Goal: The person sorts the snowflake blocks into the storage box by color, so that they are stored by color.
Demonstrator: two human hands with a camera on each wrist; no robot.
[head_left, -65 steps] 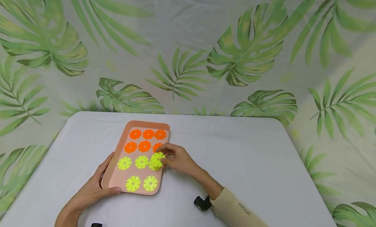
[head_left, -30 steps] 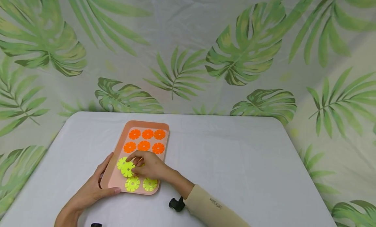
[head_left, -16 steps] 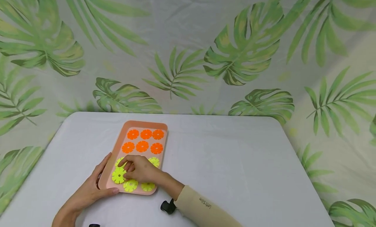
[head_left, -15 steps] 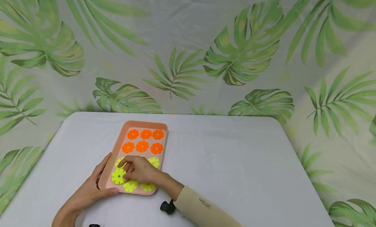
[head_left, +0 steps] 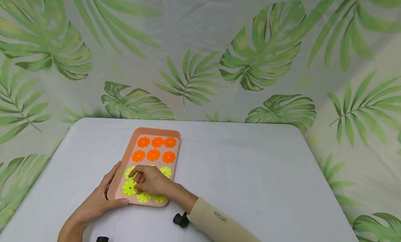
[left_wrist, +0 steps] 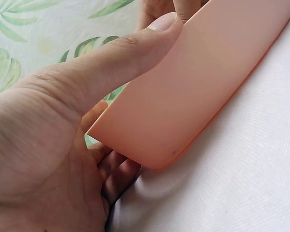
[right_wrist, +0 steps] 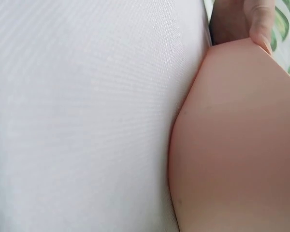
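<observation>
A pink tray (head_left: 114, 186) lies on the table, holding several orange notched plastic discs (head_left: 153, 155) in two far rows and yellow ones (head_left: 144, 196) nearer. My left hand (head_left: 101, 195) grips its near left corner, thumb on the near rim; the left wrist view shows the thumb (left_wrist: 130, 53) over the tray wall (left_wrist: 183, 92). Low over the tray, my right hand (head_left: 151, 179) pinches a yellow notched disc (head_left: 129, 188) by its right edge, near the left corner. That hand partly covers other yellow discs. The right wrist view shows mostly the tray's outer wall (right_wrist: 232, 130).
A white cloth (head_left: 250, 179) covers the table around the tray. Behind it hangs a leaf-printed curtain (head_left: 194, 54). A black device (head_left: 180, 220) sits at my right wrist, and another black piece (head_left: 102, 239) shows below my left wrist.
My right hand has carried the yellow disc from the tray's right side to its near left. Lately, the neighbouring near-row yellow disc has shifted slightly right. My left hand has kept its grip.
</observation>
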